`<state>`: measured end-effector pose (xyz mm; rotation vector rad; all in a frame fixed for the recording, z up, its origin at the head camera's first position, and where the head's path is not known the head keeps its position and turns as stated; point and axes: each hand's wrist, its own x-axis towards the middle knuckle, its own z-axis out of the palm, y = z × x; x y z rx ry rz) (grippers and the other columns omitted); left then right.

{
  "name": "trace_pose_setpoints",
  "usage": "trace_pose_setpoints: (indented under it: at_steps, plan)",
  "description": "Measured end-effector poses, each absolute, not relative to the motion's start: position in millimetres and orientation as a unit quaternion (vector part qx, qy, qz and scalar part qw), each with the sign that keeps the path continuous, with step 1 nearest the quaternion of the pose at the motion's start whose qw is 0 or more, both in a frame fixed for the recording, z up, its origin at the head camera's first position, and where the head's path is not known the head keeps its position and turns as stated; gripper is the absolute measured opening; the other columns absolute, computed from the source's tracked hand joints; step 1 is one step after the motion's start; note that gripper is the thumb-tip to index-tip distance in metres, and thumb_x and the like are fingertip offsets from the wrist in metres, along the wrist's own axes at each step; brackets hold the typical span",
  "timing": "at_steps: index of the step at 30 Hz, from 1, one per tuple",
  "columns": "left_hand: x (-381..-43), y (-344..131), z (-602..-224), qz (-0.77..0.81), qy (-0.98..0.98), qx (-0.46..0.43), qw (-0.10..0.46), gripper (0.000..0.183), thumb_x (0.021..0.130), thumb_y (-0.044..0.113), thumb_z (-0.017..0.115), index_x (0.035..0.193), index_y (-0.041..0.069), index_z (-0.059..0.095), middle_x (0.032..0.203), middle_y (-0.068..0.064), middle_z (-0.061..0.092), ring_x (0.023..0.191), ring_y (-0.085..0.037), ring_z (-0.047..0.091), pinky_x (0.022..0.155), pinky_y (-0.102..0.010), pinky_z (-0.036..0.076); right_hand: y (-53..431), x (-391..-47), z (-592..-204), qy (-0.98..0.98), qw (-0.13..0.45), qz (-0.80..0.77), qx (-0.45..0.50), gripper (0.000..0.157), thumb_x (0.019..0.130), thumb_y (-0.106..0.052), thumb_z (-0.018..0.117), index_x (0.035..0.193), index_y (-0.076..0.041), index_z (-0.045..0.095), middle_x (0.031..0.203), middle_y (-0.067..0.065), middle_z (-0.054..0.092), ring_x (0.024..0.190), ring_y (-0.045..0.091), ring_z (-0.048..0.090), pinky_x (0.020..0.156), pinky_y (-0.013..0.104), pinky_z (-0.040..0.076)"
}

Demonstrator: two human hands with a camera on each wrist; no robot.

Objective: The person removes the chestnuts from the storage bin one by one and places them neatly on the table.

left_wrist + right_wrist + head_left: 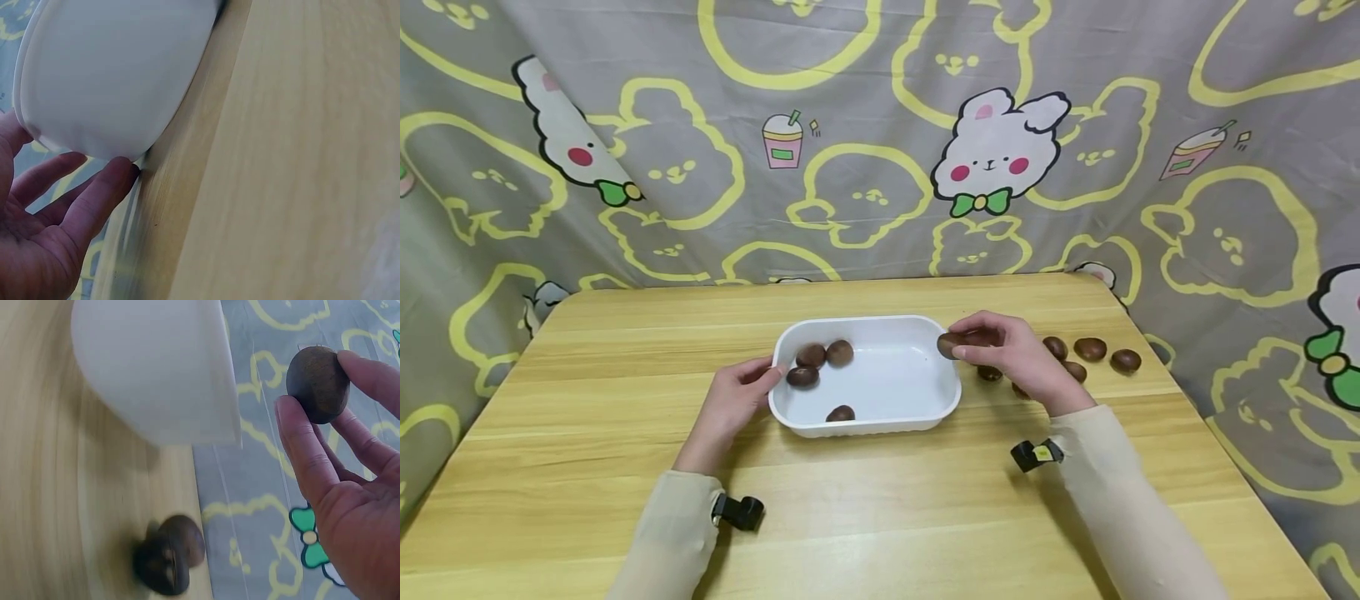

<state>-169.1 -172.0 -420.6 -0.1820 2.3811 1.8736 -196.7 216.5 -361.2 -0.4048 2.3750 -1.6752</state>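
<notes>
A white oblong tray (887, 427) with rounded corners stands mid-table, several brown chestnuts (803, 377) lying in it, mostly at its left end. At that end my left hand (736, 398) holds the tray, thumb over the rim and other fingers against the outer wall, as the left wrist view also shows. My right hand (1007, 354) pinches a chestnut (319, 384) between thumb and fingertips, above the tray's right rim. In the head view this chestnut sits at the right rim, and part of it is hidden by the fingers.
Several loose chestnuts (1090, 348) lie on the wooden table (880, 517) to the right of the tray, some partly hidden behind my right hand. A grey curtain (865, 108) with cartoon prints hangs behind the table and at both sides.
</notes>
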Motion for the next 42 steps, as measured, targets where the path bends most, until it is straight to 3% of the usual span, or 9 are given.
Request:
trace_pose_setpoints:
  at_steps: [15, 26, 31, 42]
  plan:
    - [-167.4, -173.1, -416.8, 0.602, 0.795, -0.053, 0.055, 0.053, 0.096, 0.032, 0.066, 0.135, -0.003, 0.056, 0.134, -0.023, 0.055, 0.114, -0.028, 0.057, 0.082, -0.022, 0.053, 288.0, -176.3, -365.5, 0.852, 0.051, -0.514, -0.084, 0.043, 0.092, -0.027, 0.072, 0.126, -0.003, 0.06, 0.121, 0.011, 0.064, 0.106, 0.016, 0.059, 0.085, 0.02, 0.048]
    - [-168.1, -171.5, -417.3, 0.605, 0.792, -0.052, 0.064, 0.055, 0.096, 0.031, 0.066, 0.137, -0.004, 0.054, 0.136, -0.024, 0.053, 0.115, -0.029, 0.057, 0.081, -0.024, 0.054, 348.5, -157.8, -381.8, 0.874, -0.004, -0.485, -0.035, 0.045, 0.093, -0.026, 0.071, 0.13, -0.002, 0.058, 0.116, -0.004, 0.065, 0.101, 0.008, 0.059, 0.077, 0.016, 0.047]
    - [-168.4, -172.3, -418.0, 0.603, 0.793, -0.051, 0.065, 0.054, 0.097, 0.029, 0.065, 0.137, -0.005, 0.053, 0.136, -0.025, 0.053, 0.115, -0.029, 0.057, 0.081, -0.024, 0.054, 367.9, -151.2, -390.2, 0.876, -0.01, -0.483, 0.007, 0.046, 0.093, -0.027, 0.071, 0.128, 0.0, 0.058, 0.114, -0.01, 0.062, 0.1, 0.003, 0.057, 0.078, 0.013, 0.047]
    - [-168.4, -173.7, -418.3, 0.607, 0.79, -0.054, 0.065, 0.054, 0.096, 0.03, 0.066, 0.137, -0.005, 0.054, 0.135, -0.024, 0.054, 0.113, -0.031, 0.058, 0.082, -0.026, 0.055, 393.3, -151.3, -407.5, 0.886, 0.003, -0.463, 0.014, 0.049, 0.093, -0.025, 0.071, 0.129, 0.004, 0.055, 0.112, -0.006, 0.061, 0.094, -0.001, 0.057, 0.076, 0.012, 0.047]
